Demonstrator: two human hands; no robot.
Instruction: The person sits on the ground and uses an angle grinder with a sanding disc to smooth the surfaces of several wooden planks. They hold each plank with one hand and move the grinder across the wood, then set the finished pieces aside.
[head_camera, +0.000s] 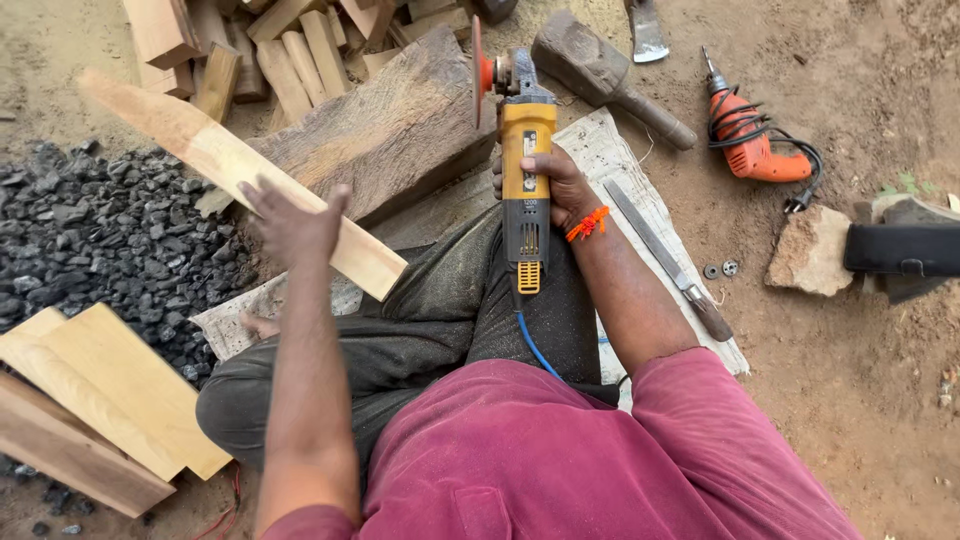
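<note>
Outdoors, right hand (560, 190) grips grinder (524, 170) over dirt ground (850, 380)

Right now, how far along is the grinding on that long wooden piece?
Done: pale cut boards lie stacked at lower left. In hand: the left hand touches the long wooden piece, fingers spread, no closed grip; the right hand holds the yellow angle grinder, its disc off the wood. Left: rough blocks remain piled above.
</note>
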